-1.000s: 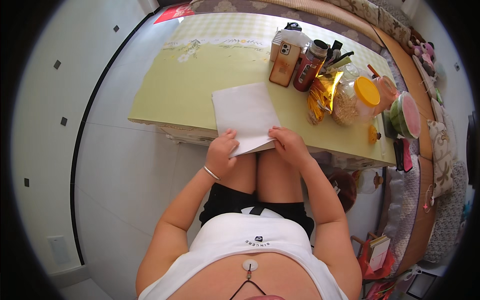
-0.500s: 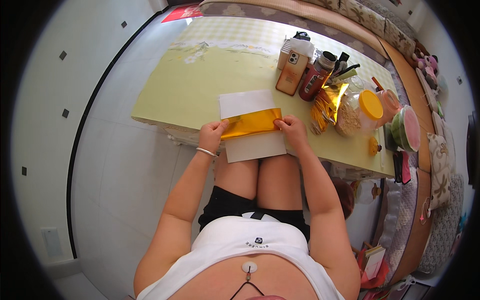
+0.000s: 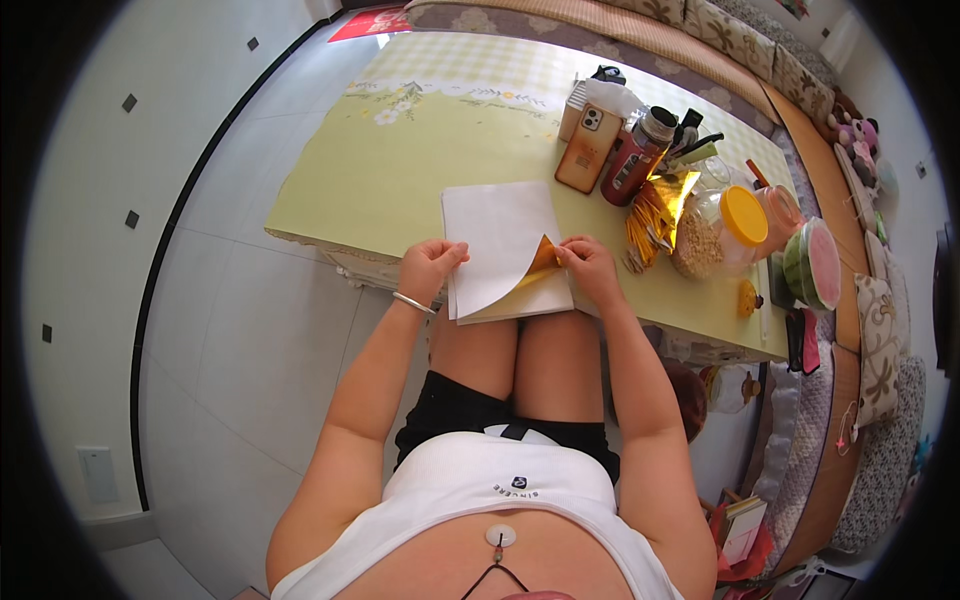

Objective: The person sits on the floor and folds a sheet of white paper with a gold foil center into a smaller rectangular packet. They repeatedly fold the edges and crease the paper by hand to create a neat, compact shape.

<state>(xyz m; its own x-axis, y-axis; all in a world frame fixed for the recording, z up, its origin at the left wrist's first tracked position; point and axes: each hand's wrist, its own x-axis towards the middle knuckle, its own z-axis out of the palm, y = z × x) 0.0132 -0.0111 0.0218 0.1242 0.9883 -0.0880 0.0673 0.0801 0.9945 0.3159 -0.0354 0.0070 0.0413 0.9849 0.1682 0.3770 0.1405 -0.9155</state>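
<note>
A stack of white paper sheets (image 3: pixel 497 215) lies at the table's near edge and hangs over it above my lap. Its top sheet is white above and gold beneath; the gold underside (image 3: pixel 543 260) shows where the near right corner curls up. My right hand (image 3: pixel 590 265) pinches that sheet at its right edge beside the curl. At the left edge, my left hand (image 3: pixel 432 268) has thumb and fingers closed on the paper. How many sheets it grips is hidden.
Right of the paper stand a phone (image 3: pixel 588 148), a red thermos (image 3: pixel 637 157), a gold foil bundle (image 3: pixel 660 215) and a yellow-lidded jar (image 3: pixel 716 232). A cut watermelon (image 3: pixel 812 262) sits at the table's (image 3: pixel 340 190) right end. A long sofa (image 3: pixel 730 70) runs behind.
The folded gold band across the paper has opened out, and the sheet now lies white side up with one corner curled. Both hands stay at its edges.
</note>
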